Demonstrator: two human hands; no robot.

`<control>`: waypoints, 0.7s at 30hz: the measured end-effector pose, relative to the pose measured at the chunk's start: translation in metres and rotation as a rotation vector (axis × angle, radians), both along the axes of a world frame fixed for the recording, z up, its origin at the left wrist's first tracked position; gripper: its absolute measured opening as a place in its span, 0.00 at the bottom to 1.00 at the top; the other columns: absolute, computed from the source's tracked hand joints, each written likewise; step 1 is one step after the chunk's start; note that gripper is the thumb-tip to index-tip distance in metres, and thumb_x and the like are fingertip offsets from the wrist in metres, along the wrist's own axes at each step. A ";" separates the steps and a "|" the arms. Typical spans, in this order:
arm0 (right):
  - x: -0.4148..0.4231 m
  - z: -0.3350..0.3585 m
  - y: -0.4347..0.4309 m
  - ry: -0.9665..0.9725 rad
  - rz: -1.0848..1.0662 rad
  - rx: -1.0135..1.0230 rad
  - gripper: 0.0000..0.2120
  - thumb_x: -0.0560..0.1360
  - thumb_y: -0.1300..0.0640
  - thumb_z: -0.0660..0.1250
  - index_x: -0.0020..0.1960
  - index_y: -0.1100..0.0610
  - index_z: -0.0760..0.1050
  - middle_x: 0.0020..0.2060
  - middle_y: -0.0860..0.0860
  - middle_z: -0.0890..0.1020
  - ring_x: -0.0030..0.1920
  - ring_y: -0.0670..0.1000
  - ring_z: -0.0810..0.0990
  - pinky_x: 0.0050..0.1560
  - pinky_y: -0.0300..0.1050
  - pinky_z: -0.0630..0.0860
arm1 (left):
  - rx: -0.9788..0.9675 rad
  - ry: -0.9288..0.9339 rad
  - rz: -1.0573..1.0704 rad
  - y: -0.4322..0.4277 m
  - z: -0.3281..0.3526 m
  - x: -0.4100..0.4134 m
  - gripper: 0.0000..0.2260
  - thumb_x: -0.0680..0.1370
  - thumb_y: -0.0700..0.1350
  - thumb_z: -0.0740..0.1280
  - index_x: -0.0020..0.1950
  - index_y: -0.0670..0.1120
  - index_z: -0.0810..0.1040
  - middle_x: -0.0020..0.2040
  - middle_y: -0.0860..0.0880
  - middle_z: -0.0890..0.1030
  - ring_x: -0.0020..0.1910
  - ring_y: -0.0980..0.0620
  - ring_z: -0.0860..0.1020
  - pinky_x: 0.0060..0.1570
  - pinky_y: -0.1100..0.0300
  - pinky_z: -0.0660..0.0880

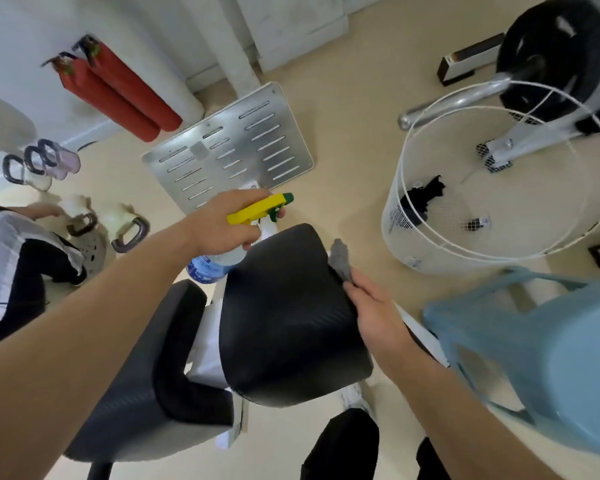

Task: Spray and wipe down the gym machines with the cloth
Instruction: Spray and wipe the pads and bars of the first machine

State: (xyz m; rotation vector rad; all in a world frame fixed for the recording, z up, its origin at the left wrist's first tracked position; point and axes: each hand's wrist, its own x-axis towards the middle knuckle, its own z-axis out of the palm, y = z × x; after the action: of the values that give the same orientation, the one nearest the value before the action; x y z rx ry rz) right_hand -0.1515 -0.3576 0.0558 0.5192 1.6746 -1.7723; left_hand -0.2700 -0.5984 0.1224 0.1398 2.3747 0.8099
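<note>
Yellow-triggered spray bottle (pixel 257 211) gripped in the curled fingers (pixel 243 197) of the left hand (pixel 222 223) at frame centre. The right hand (pixel 378 313) holds a grey cloth (pixel 340 259) against the right edge of the black seat pad (pixel 284 317), with a white wire basket (pixel 409 202) at right.

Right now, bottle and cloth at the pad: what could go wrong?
1. The spray bottle in the left hand seems to point past the black pad; mist may wet the floor.
2. The blue stool stands close beside the right hand; a wide wipe with the cloth could knock it.
</note>
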 end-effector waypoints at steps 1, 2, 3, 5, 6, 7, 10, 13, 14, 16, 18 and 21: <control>0.012 0.009 0.005 0.024 -0.006 0.071 0.17 0.85 0.54 0.56 0.70 0.43 0.73 0.64 0.40 0.77 0.67 0.45 0.73 0.72 0.45 0.65 | -0.015 -0.012 -0.031 0.003 0.002 0.003 0.26 0.63 0.43 0.66 0.54 0.69 0.79 0.46 0.59 0.83 0.45 0.55 0.80 0.47 0.61 0.77; 0.022 0.020 0.008 0.050 0.000 0.119 0.18 0.84 0.53 0.57 0.72 0.44 0.71 0.65 0.39 0.75 0.67 0.43 0.72 0.70 0.42 0.65 | -0.026 -0.029 -0.074 0.006 0.003 0.005 0.25 0.64 0.43 0.66 0.56 0.66 0.79 0.47 0.58 0.83 0.43 0.55 0.80 0.48 0.59 0.78; 0.030 0.026 0.012 0.073 0.013 0.155 0.17 0.84 0.52 0.57 0.72 0.44 0.72 0.63 0.38 0.77 0.64 0.40 0.73 0.66 0.39 0.67 | -0.031 -0.041 -0.123 0.011 0.004 0.008 0.24 0.65 0.43 0.66 0.58 0.62 0.80 0.48 0.57 0.83 0.43 0.55 0.80 0.48 0.57 0.78; 0.045 0.029 0.020 0.078 0.024 0.170 0.12 0.84 0.52 0.58 0.58 0.45 0.79 0.45 0.36 0.81 0.46 0.36 0.77 0.50 0.36 0.71 | -0.024 -0.043 -0.218 0.022 0.009 0.012 0.23 0.66 0.41 0.65 0.60 0.54 0.80 0.48 0.58 0.82 0.44 0.57 0.79 0.46 0.65 0.75; 0.051 0.028 0.023 0.068 0.014 0.179 0.11 0.84 0.53 0.58 0.49 0.47 0.79 0.36 0.39 0.79 0.38 0.38 0.76 0.42 0.37 0.69 | -0.025 -0.041 -0.250 0.026 0.011 0.013 0.22 0.67 0.41 0.65 0.60 0.54 0.80 0.47 0.59 0.81 0.44 0.59 0.79 0.44 0.70 0.73; 0.056 0.025 0.024 0.058 0.009 0.200 0.12 0.84 0.54 0.58 0.45 0.50 0.77 0.34 0.44 0.78 0.36 0.41 0.75 0.38 0.39 0.69 | -0.030 -0.034 -0.276 0.033 0.013 0.014 0.22 0.67 0.40 0.65 0.59 0.54 0.80 0.45 0.61 0.80 0.42 0.61 0.78 0.41 0.74 0.70; 0.076 0.015 0.021 0.072 -0.050 0.216 0.10 0.83 0.57 0.57 0.51 0.55 0.77 0.47 0.52 0.81 0.50 0.51 0.79 0.50 0.46 0.75 | -0.079 0.005 -0.345 0.044 0.013 0.015 0.20 0.67 0.41 0.65 0.58 0.53 0.80 0.38 0.59 0.78 0.39 0.63 0.76 0.38 0.77 0.66; 0.101 0.007 0.015 0.078 -0.082 0.317 0.10 0.83 0.58 0.55 0.54 0.56 0.76 0.47 0.47 0.79 0.46 0.45 0.76 0.47 0.37 0.71 | -0.125 0.025 -0.403 0.053 0.010 0.017 0.21 0.67 0.42 0.65 0.60 0.49 0.80 0.37 0.59 0.77 0.39 0.65 0.76 0.39 0.74 0.66; 0.107 0.005 0.015 0.066 -0.085 0.339 0.10 0.83 0.58 0.55 0.53 0.55 0.76 0.44 0.45 0.77 0.41 0.42 0.74 0.42 0.34 0.68 | -0.144 0.020 -0.419 0.056 0.010 0.018 0.21 0.67 0.43 0.65 0.60 0.48 0.80 0.37 0.57 0.77 0.39 0.64 0.75 0.39 0.70 0.67; 0.108 0.002 0.018 0.023 -0.101 0.342 0.11 0.83 0.58 0.55 0.53 0.53 0.76 0.41 0.43 0.77 0.39 0.42 0.75 0.40 0.36 0.67 | -0.163 0.008 -0.447 0.063 0.011 0.020 0.21 0.67 0.44 0.65 0.60 0.47 0.79 0.37 0.52 0.77 0.38 0.63 0.75 0.38 0.67 0.67; 0.093 0.006 0.019 0.026 -0.129 0.301 0.13 0.84 0.57 0.55 0.53 0.51 0.78 0.41 0.43 0.80 0.41 0.44 0.77 0.40 0.38 0.69 | -0.161 0.006 -0.452 0.067 0.011 0.021 0.22 0.67 0.44 0.65 0.60 0.47 0.79 0.38 0.50 0.77 0.38 0.62 0.75 0.39 0.66 0.67; 0.047 0.031 0.011 0.283 -0.089 0.265 0.11 0.83 0.58 0.57 0.54 0.54 0.78 0.44 0.44 0.80 0.42 0.44 0.76 0.45 0.34 0.70 | -0.157 0.027 -0.446 0.069 0.011 0.024 0.19 0.69 0.44 0.66 0.60 0.49 0.79 0.42 0.51 0.79 0.40 0.58 0.76 0.43 0.55 0.73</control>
State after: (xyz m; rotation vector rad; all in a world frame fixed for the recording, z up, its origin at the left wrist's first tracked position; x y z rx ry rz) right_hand -0.1046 -0.3462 0.0863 0.4809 2.1311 -1.7605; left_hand -0.2464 -0.5297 0.1329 0.5930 2.2937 0.4097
